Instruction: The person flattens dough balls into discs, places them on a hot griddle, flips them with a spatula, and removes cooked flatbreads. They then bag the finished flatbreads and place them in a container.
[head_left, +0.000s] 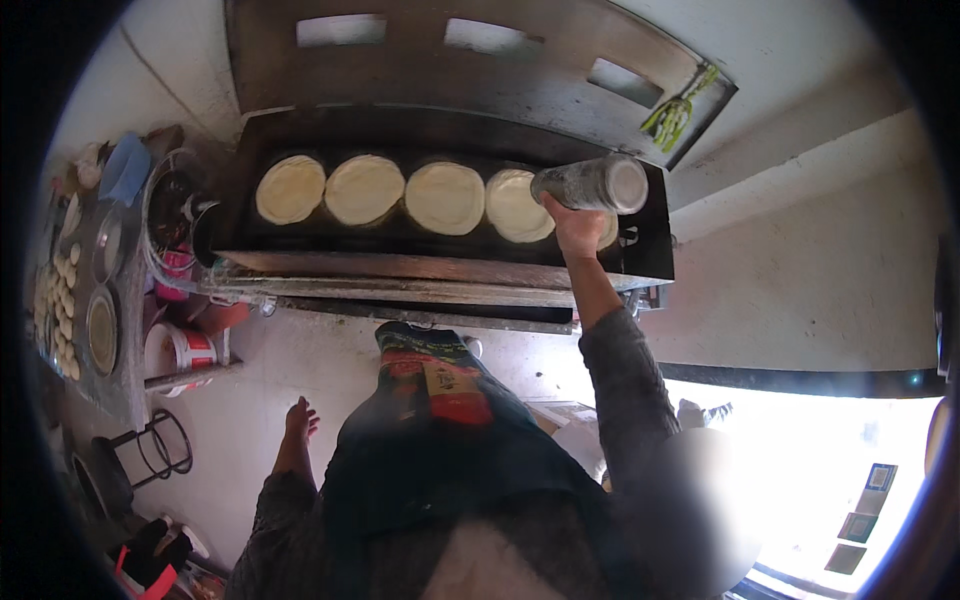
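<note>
My right hand (576, 223) grips a grey cylinder (577, 184) with a pale round end, held over the right part of a long black griddle (367, 253). Whether the cylinder touches anything below is hard to tell. On the griddle several round flatbreads lie in a row: one at the far left (291, 190), others beside it (364, 190) and in the middle (445, 198). Another flatbread (517, 207) is partly covered by the cylinder, and the last (608, 231) is mostly hidden behind my hand. Down by my side hangs my left hand (301, 421), with nothing in it.
To the left, a worktable (124, 401) carries several dough balls (66, 300) and round metal pans (103, 331). A white bucket (171, 352) and a black stool (161, 450) are near it. Green stalks (673, 120) lie behind the griddle. Bright light fills the lower right.
</note>
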